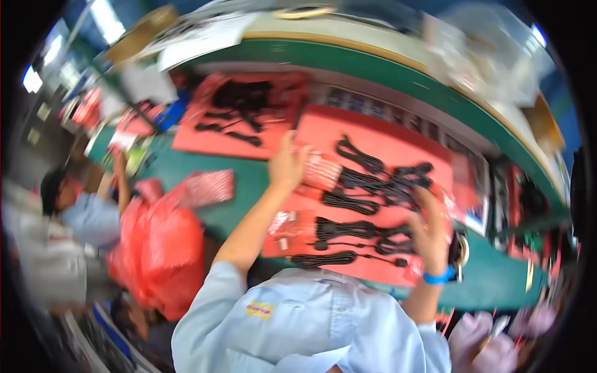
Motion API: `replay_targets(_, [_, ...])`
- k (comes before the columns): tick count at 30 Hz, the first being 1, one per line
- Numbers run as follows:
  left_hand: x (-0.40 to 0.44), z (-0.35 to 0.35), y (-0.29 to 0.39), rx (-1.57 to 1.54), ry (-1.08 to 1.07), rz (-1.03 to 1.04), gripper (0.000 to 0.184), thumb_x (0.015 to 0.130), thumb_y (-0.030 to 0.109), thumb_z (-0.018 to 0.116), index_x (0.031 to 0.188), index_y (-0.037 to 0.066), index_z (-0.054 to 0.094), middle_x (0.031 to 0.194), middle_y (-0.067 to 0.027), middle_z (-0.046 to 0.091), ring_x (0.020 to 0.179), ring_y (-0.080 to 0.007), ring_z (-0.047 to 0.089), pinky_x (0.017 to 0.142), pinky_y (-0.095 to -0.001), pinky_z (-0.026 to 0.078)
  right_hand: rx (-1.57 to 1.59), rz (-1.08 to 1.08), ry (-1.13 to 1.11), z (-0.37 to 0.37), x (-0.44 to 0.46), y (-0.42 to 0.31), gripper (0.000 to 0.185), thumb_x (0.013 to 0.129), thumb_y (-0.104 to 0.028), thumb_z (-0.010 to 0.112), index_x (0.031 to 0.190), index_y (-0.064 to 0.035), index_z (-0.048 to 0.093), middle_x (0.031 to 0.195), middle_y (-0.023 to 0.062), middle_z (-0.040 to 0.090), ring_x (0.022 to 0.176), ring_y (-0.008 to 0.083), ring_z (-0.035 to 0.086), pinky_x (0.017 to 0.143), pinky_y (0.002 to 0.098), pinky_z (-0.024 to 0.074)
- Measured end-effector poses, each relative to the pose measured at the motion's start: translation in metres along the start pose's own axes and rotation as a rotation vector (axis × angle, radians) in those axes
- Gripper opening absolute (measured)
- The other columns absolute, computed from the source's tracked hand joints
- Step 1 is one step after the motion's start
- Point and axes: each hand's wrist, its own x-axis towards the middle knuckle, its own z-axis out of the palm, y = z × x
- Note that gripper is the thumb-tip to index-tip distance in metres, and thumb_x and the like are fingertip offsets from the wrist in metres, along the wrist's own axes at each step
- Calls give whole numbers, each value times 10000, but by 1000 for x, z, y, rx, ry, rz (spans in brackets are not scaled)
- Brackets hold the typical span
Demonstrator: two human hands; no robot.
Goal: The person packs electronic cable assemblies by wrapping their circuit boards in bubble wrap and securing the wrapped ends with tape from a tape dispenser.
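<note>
My left hand (288, 165) is at the left edge of a red foam sheet (379, 133), fingers up and thumb apart. Right beside it is a pink bubble-wrap bag (321, 171); whether they touch is unclear. My right hand (430, 233), blurred and with a blue wristband (439, 276), hovers over the sheet's right side with fingers apart. Between my hands lie several bundled black cables, among them an upper coil (359, 155), a middle one (351, 202) and a lower one (324, 258). Small clear packets (286, 227) rest at the lower left.
Another red sheet with black cables (242, 96) lies at the back left of the green table (249, 177). A large red plastic bag (158, 242) bulges at the table's left edge. A co-worker (90, 208) is farther left. Above runs a green-edged shelf (348, 56) with plastic bags.
</note>
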Motion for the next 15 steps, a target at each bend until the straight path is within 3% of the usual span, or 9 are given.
replay_targets(1, [2, 5, -14, 120, 92, 89, 606, 882, 377, 581, 1324, 8, 391, 1199, -242, 532, 1072, -375, 534, 894, -439, 435, 101, 200, 89, -19, -5, 11, 448, 889, -104, 579, 1304, 21, 463, 1304, 167, 510, 1232, 231, 463, 1004, 343, 386])
replay_targets(2, [3, 7, -30, 242, 167, 180, 647, 886, 407, 561, 1333, -21, 370, 1236, -277, 494, 1135, -407, 490, 941, -446, 405, 63, 206, 179, -48, -16, 79, 468, 943, -144, 521, 1371, 3, 401, 1382, 160, 447, 1261, 239, 437, 1032, 356, 361])
replay_targets(3, [-3, -3, -32, 264, 213, 140, 647, 886, 407, 561, 1333, -21, 370, 1236, -277, 494, 1135, -407, 490, 941, -446, 405, -260, 286, 254, -73, -25, 120, 467, 936, -144, 534, 1338, 59, 411, 1354, 190, 465, 1239, 268, 462, 1041, 346, 346])
replay_targets(5, [-19, -21, -27, 162, 35, -114, 734, 876, 473, 545, 1325, -79, 364, 1271, -314, 449, 1185, -442, 433, 1004, -445, 356, -280, 395, 249, -113, -52, 206, 479, 930, -211, 552, 1320, 47, 444, 1319, 176, 502, 1212, 268, 477, 1010, 359, 371])
replay_targets(6, [-27, -31, -26, 162, 67, -134, 734, 876, 473, 545, 1325, -79, 364, 1271, -314, 449, 1185, -442, 433, 1004, -445, 356, -286, 458, 190, -117, -49, 203, 475, 926, -225, 561, 1308, 38, 462, 1298, 159, 526, 1187, 254, 493, 979, 370, 402])
replay_targets(8, [-43, -46, -26, 144, -340, -360, 779, 866, 522, 535, 1317, -94, 381, 1301, -313, 439, 1212, -425, 430, 1032, -424, 341, 104, 839, 288, -109, -50, 167, 423, 920, -237, 572, 1225, 52, 527, 1166, 137, 602, 1078, 238, 556, 891, 375, 454])
replay_targets(12, [-66, -45, -28, 119, -470, -373, 789, 857, 536, 541, 1308, -96, 403, 1322, -312, 431, 1240, -398, 426, 1038, -407, 342, 438, 686, 141, -113, -51, 205, 383, 914, -233, 583, 1154, 65, 560, 1062, 116, 631, 972, 215, 593, 818, 362, 485])
replay_targets(15, [-70, -43, -21, 147, -448, -358, 802, 853, 532, 549, 1311, -106, 390, 1332, -305, 429, 1250, -378, 430, 1032, -393, 351, 376, 670, 109, -116, -46, 192, 385, 914, -230, 584, 1149, 74, 557, 1071, 123, 625, 950, 213, 602, 806, 347, 491])
